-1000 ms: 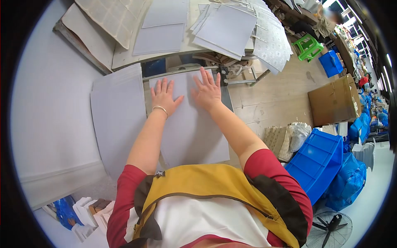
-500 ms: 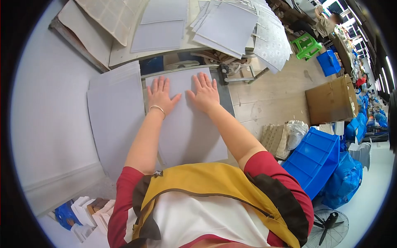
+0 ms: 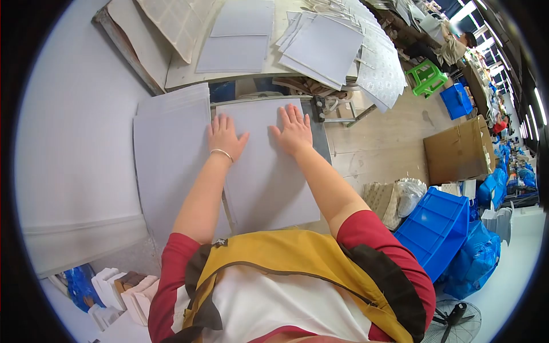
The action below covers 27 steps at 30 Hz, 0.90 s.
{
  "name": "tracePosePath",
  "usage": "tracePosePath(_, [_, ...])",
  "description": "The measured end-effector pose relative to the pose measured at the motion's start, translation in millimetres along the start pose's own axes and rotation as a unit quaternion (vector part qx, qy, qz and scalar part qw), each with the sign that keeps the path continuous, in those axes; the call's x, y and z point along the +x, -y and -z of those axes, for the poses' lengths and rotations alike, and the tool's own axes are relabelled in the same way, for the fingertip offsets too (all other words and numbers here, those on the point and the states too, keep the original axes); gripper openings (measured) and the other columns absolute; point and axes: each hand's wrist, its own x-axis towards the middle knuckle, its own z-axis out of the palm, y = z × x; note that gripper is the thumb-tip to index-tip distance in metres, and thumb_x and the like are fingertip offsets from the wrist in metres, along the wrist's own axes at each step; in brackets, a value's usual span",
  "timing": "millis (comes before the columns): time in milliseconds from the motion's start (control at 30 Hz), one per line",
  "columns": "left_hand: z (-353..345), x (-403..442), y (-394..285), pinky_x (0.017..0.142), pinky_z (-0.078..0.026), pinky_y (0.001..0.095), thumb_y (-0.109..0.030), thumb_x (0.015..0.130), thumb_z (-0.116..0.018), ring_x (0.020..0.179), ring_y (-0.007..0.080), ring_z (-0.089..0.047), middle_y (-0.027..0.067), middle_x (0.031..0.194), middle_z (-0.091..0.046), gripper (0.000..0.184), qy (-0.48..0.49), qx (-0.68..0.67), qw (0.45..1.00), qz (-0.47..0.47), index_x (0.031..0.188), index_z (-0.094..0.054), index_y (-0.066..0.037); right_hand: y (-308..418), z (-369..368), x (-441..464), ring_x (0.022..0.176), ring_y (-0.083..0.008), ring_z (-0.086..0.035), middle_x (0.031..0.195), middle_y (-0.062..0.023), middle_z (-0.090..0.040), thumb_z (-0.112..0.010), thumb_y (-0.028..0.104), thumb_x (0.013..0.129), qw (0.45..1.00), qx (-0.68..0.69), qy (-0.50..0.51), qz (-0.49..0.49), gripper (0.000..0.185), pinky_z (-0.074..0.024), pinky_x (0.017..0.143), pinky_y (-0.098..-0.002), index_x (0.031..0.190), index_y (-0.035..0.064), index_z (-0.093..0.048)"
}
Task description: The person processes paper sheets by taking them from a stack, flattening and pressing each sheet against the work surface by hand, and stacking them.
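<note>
A large pale sheet of card or board (image 3: 269, 183) lies in front of me on a dark-edged work surface. My left hand (image 3: 227, 138) rests palm down at its left edge, fingers spread, with a bracelet on the wrist. Flat near the sheet's upper right part is my right hand (image 3: 294, 131), its fingers stretched out and apart. Neither hand grips anything. Close beside my left hand stands a stack of similar pale sheets (image 3: 168, 154). Whether more sheets lie under the one I touch, I cannot tell.
Beyond the work surface, a table (image 3: 189, 77) bears pale boards (image 3: 326, 46) and patterned white sheets (image 3: 380, 77). To the right are a carton (image 3: 457, 150), a blue crate (image 3: 432, 220), a green stool (image 3: 426, 78) and a fan (image 3: 454, 321). A person (image 3: 452, 48) sits farther off.
The view has shifted a little, so the scene sits farther right. My left hand has slid left over the sheet to its edge, and the hands are slightly farther apart.
</note>
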Motion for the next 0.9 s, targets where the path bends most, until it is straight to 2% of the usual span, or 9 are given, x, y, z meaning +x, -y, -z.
tracePosePath(33, [-3.3, -3.2, 3.0, 0.116, -0.019, 0.0457, -0.051, 0.091, -0.052, 0.143, 0.0303, -0.025, 0.0156, 0.153, -0.031, 0.076, 0.001, 0.0, 1.0, -0.001, 0.145, -0.033, 0.0, 0.3, 0.3, -1.4, 0.148, -0.0207, -0.012, 0.16, -0.0077, -0.017, -0.037, 0.056, 0.094, 1.0, 0.001, 0.001, -0.001, 0.071, -0.0082, 0.119, -0.0446, 0.152, 0.0171, -0.025])
tracePosePath(100, [-5.1, -3.1, 8.0, 0.117, -0.017, 0.0442, -0.056, 0.091, -0.046, 0.145, 0.0282, -0.019, 0.0139, 0.157, -0.022, 0.081, -0.005, 0.021, 1.0, -0.022, 0.148, -0.028, -0.001, 0.4, 1.7, 0.3, 0.148, -0.02, -0.012, 0.16, -0.0074, -0.017, -0.038, 0.056, 0.094, 1.0, -0.009, 0.009, -0.006, 0.071, -0.0081, 0.119, -0.0438, 0.152, 0.0174, -0.024])
tracePosePath(300, [10.7, 5.5, 7.0, 0.117, -0.018, 0.0433, -0.061, 0.089, -0.047, 0.145, 0.0272, -0.022, 0.0135, 0.157, -0.024, 0.086, 0.053, 0.032, 0.998, -0.016, 0.148, -0.027, -0.002, 2.2, 2.7, 0.9, 0.148, -0.019, -0.012, 0.16, -0.0063, -0.017, -0.036, 0.058, 0.094, 1.0, -0.013, 0.006, -0.011, 0.071, -0.0092, 0.119, -0.0416, 0.152, 0.0178, -0.024])
tracePosePath(433, [15.7, 7.4, 5.1, 0.117, -0.018, 0.0419, -0.061, 0.087, -0.051, 0.143, 0.0259, -0.025, 0.0123, 0.156, -0.025, 0.088, 0.05, 0.028, 0.998, -0.016, 0.148, -0.027, -0.003, 2.4, 4.8, -1.6, 0.148, -0.0186, -0.011, 0.16, -0.0059, -0.017, -0.037, 0.057, 0.094, 1.0, -0.001, 0.005, -0.014, 0.071, -0.0086, 0.119, -0.0427, 0.152, 0.0183, -0.024])
tracePosePath(600, [16.9, 5.2, 7.2, 0.113, -0.026, 0.0407, -0.062, 0.085, -0.055, 0.139, 0.0268, -0.032, 0.0139, 0.152, -0.033, 0.086, 0.004, 0.042, 0.999, -0.026, 0.145, -0.035, -0.003, 2.5, 4.3, -0.8, 0.148, -0.0186, -0.011, 0.16, -0.0059, -0.017, -0.036, 0.057, 0.095, 1.0, -0.008, 0.008, -0.018, 0.07, -0.0092, 0.119, -0.0426, 0.152, 0.0181, -0.024])
tracePosePath(700, [26.8, 9.7, 8.8, 0.112, -0.028, 0.0399, -0.062, 0.085, -0.054, 0.137, 0.0261, -0.034, 0.0123, 0.149, -0.037, 0.085, 0.02, 0.051, 0.998, -0.019, 0.144, -0.037, -0.003, 2.7, 4.2, -1.0, 0.148, -0.0189, -0.011, 0.16, -0.0061, -0.017, -0.036, 0.057, 0.095, 1.0, -0.007, 0.005, -0.015, 0.07, -0.009, 0.119, -0.0427, 0.152, 0.018, -0.024])
tracePosePath(833, [22.0, 20.2, 10.0, 0.11, -0.03, 0.0389, -0.062, 0.085, -0.054, 0.135, 0.0255, -0.037, 0.0102, 0.148, -0.039, 0.084, 0.001, 0.0, 1.0, 0.001, 0.142, -0.039, -0.003, 1.5, 4.6, 0.1, 0.148, -0.0192, -0.012, 0.16, -0.0065, -0.017, -0.036, 0.057, 0.095, 1.0, -0.019, 0.007, -0.011, 0.071, -0.0091, 0.119, -0.0429, 0.152, 0.0178, -0.023])
tracePosePath(900, [16.2, 20.1, 5.5, 0.108, -0.033, 0.0384, -0.062, 0.085, -0.054, 0.132, 0.0251, -0.04, 0.0088, 0.145, -0.041, 0.082, 0.007, 0.057, 0.998, 0.01, 0.141, -0.041, -0.003, 1.4, 3.6, -1.2, 0.148, -0.02, -0.013, 0.159, -0.0077, -0.019, -0.039, 0.057, 0.093, 1.0, 0.002, -0.001, -0.011, 0.071, -0.0104, 0.119, -0.0425, 0.151, 0.0176, -0.027])
